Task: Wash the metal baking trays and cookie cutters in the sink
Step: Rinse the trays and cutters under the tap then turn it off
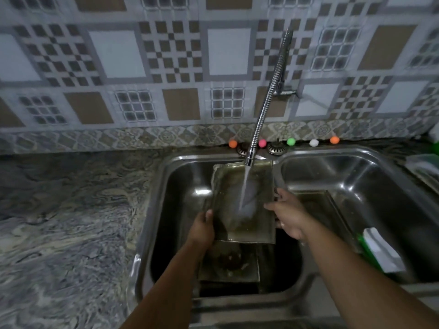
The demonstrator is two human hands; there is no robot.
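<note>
Behind hands [202, 227], tray [242, 200] edges hidden

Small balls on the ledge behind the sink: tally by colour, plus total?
Orange: 2, one at the left end and one at the right end
Pink: 1
Green: 1
White: 1
Total: 5

Dim, softly blurred, wide-angle edge distortion

Patterned tile wall [166, 67], grey marbled countertop [66, 210], dim light
</note>
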